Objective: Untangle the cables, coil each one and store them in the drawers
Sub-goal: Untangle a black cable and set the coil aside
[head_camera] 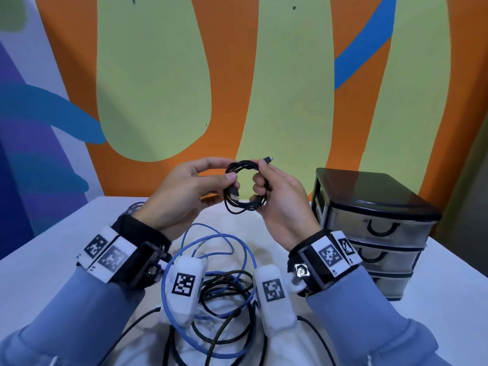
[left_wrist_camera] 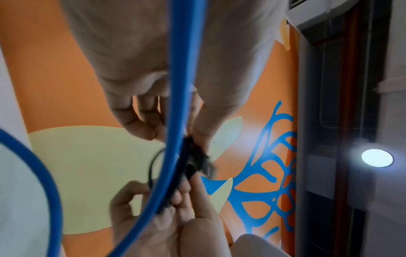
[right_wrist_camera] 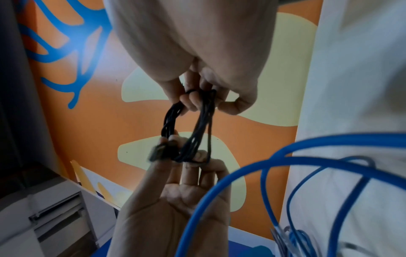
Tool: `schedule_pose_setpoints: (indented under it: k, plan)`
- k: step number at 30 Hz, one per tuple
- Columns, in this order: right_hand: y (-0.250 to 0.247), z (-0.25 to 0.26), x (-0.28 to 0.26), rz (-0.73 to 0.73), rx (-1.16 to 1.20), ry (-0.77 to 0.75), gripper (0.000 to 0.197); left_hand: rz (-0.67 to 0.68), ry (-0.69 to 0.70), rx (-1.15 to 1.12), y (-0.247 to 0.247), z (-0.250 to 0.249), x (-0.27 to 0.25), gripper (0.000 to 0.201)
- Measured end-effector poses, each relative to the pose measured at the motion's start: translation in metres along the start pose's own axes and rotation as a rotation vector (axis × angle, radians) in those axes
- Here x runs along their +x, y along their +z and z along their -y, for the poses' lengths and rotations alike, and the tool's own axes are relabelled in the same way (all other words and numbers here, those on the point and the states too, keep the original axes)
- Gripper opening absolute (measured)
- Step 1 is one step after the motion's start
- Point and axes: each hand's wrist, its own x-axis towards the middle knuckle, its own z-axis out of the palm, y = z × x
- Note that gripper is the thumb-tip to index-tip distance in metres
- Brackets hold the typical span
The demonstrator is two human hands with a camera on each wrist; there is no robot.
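We read no words anywhere; the only markings are black-and-white square code tags on the wrist bands (head_camera: 105, 253) and on the white camera housings.

We hold a black coil (head_camera: 245, 187) up between both hands, above the table (head_camera: 52, 260) and clear of it. Our left hand (head_camera: 182, 191) pinches its left side between thumb and fingers, with one plug (head_camera: 233, 194) hanging down by the fingertips. Our right hand (head_camera: 280, 199) has fingers curled through the ring, gripping its right side; the other plug (head_camera: 269, 159) sticks out past the thumb, pointing right and away. The ring stands roughly upright, its open face toward us.

Below our wrists a blue cable (head_camera: 211, 241) and darker cables (head_camera: 227, 286) lie looped together on the table. The drawers (head_camera: 375, 228) stand to the right, all pushed in.
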Motion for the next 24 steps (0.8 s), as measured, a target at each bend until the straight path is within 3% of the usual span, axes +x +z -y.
schedule_pose_setpoints:
  k: [3,8,15,18,20,24]
  plan:
    - [0.003,0.004,0.000,0.041,0.143,0.017,0.023,0.085,-0.056,-0.053,0.001,-0.001,0.000,0.035]
    - [0.001,0.007,0.000,0.093,0.347,0.053,0.022,0.042,0.037,0.094,-0.005,-0.002,0.000,0.036]
    - [0.007,0.000,-0.003,0.127,0.333,0.046,0.022,-0.032,0.065,0.287,-0.015,0.003,0.005,0.027]
    - [0.008,-0.001,-0.006,0.116,0.202,0.032,0.026,-0.128,0.159,0.414,-0.019,0.002,0.007,0.017]
    - [0.007,-0.002,-0.008,0.105,-0.025,0.019,0.026,-0.186,0.190,0.446,-0.026,-0.002,0.009,0.012]
    - [0.008,-0.005,-0.012,0.236,-0.460,0.036,0.056,-0.281,0.177,0.480,-0.050,-0.006,0.014,0.013]
